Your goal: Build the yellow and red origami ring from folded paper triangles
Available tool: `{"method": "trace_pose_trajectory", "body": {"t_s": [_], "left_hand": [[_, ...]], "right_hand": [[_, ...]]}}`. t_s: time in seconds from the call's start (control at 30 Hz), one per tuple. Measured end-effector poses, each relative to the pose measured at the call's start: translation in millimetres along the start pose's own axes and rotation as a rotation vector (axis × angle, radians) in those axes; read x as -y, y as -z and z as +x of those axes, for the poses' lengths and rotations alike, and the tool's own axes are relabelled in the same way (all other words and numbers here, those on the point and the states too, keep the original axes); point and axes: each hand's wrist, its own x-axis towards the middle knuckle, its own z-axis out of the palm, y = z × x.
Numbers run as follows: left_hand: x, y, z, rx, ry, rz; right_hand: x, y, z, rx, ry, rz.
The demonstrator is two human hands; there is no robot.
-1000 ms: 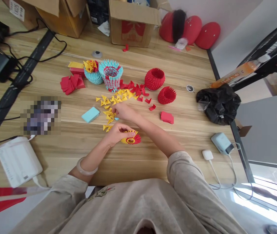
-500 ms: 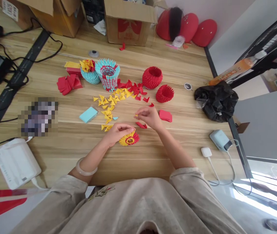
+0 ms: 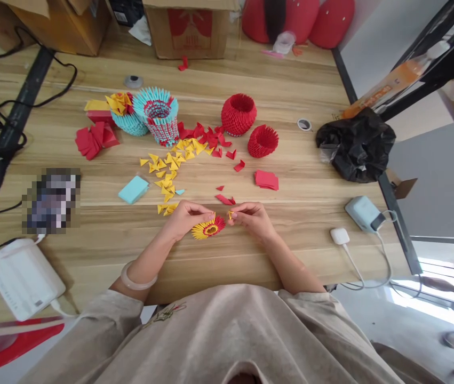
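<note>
The yellow-and-red folded-paper ring [image 3: 200, 231] is low in front of me, over the near part of the worktop [image 3: 299, 218]; whether it rests there or is lifted a little I cannot tell. I judge it light, and springy rather than hard, since it looks built of many small folded points; a strong squeeze would probably crush or loosen them, so the rim is the place to take hold, gently, between thumb and fingertips. My left grip [image 3: 184, 220] has it that way, pinched narrow at its far edge. My right grip [image 3: 255, 220] is narrow too, thumb and fingers pinching a small yellow paper piece [image 3: 230, 215] just to the right of the ring and apart from it. That piece should be almost weightless, crisp along its folds and easily bent, best held by its flat sides
</note>
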Motion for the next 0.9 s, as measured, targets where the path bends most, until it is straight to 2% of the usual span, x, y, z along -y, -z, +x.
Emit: {"method": "trace_pose_trajectory", "body": {"t_s": [0.2, 0.47, 0.63, 0.77, 0.9], "left_hand": [[-0.6, -2.4, 0.6, -0.034, 0.017, 0.036], [-1.1, -2.1, 2.8, 0.073, 0.042, 0.082], [1.9, 1.7, 4.0, 0.137, -0.037, 0.196], [0.6, 1.1, 2.7, 0.133, -0.080, 0.120], [-1.0, 1.9, 0.8, 0.157, -0.127, 0.076]], "right_hand": [[-7.9, 4.0, -0.1, 0.077, 0.013, 0.053], [-8.1, 3.2, -1.8, 0.031, -0.018, 0.095], [-8.7, 7.5, -0.8, 0.047, 0.025, 0.059], [-8.1, 9.4, -0.3, 0.024, 0.060, 0.026], [-5.9, 10.2, -0.4, 0.017, 0.154, -0.058]]}}
